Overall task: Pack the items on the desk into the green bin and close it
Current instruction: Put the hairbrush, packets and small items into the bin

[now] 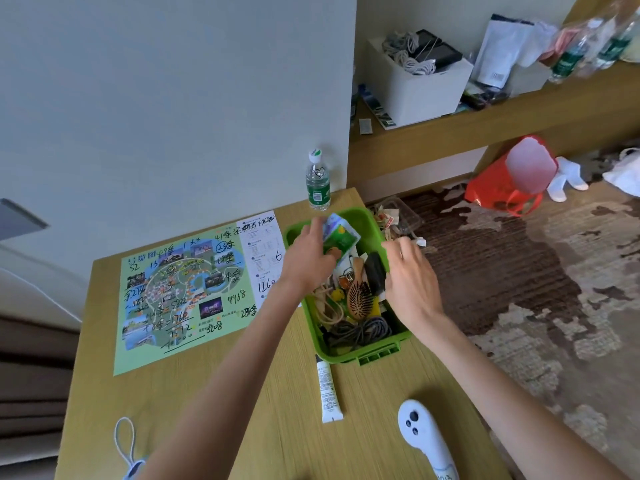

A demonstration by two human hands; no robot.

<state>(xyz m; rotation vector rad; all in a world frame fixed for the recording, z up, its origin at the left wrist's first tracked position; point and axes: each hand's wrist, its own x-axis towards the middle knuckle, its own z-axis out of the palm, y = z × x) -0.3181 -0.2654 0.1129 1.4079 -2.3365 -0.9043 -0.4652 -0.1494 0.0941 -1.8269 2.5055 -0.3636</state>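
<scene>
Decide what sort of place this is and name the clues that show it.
Probably a hotel room, though a bedroom is possible: patterned carpet, a built-in wooden ledge cluttered with water bottles, and a scribbled-on visitor map lying on the desk.

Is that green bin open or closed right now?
Open. No lid covers the bin; its brush and cords show from above, and the left hand holds a packet over it.

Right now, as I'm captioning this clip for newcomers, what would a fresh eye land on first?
The green bin on the desk, crammed with a hairbrush and cords, draws the eye. The left hand holds a green packet over it; the right hand is at its right rim. Left of it lies a scribbled-over map sheet.
</scene>
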